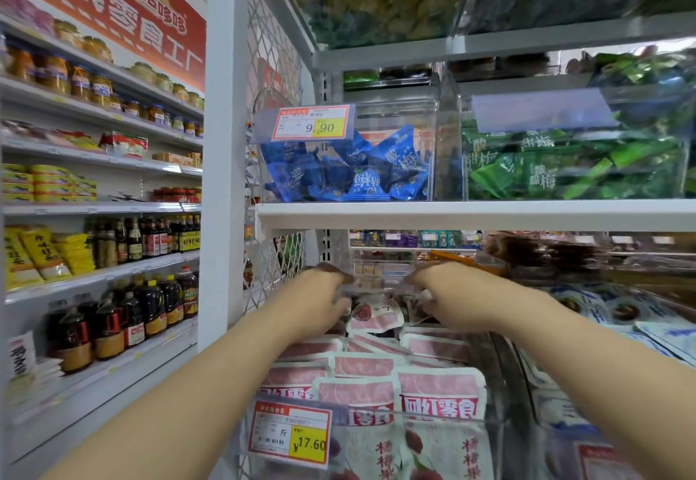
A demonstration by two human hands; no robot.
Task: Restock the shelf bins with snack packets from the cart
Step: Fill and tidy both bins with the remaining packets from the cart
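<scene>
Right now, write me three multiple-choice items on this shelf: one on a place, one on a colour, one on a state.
1. Where do the left hand and right hand reach?
A. Into a cart
B. To the back of the lower clear plastic bin of pink-and-white snack packets
C. Down to the floor

2. What colour are the packets in the bin right of the blue snack packets?
A. Red
B. Yellow
C. Green

3. How full is the upper clear plastic bin holding the blue packets?
A. Partly filled
B. Empty
C. Heaped over its rim

Answers: B, both hands sit over the rearmost pink-and-white packets; C, green snack packets fill the neighbouring bin; A, the bin's upper part is bare.
</scene>
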